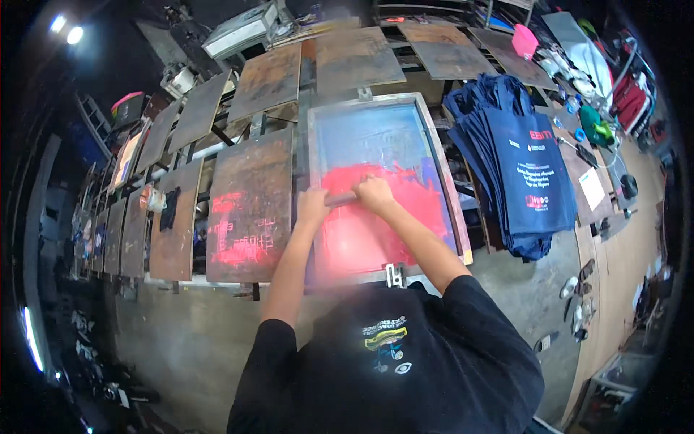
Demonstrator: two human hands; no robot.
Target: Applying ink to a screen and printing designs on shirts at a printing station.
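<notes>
My left hand (314, 205) and my right hand (374, 192) are both closed on a squeegee (341, 199), which lies across a screen-printing frame (316, 153). Bright pink ink (412, 210) covers the near half of the mesh and stops a little beyond my hands. The far half of the mesh (365, 137) looks bluish. The squeegee's blade is hidden under its handle and my fingers. A metal clamp (395, 275) sits at the frame's near edge, close to my body. What lies beneath the mesh cannot be made out.
Left of the frame stands a worn flat board (249, 206) with pink ink marks. Several similar boards line up to the left and behind. Stacked navy fabric bags (524, 170) hang over the right side. Farther right are a white paper (590, 188) and a green bottle (595, 127).
</notes>
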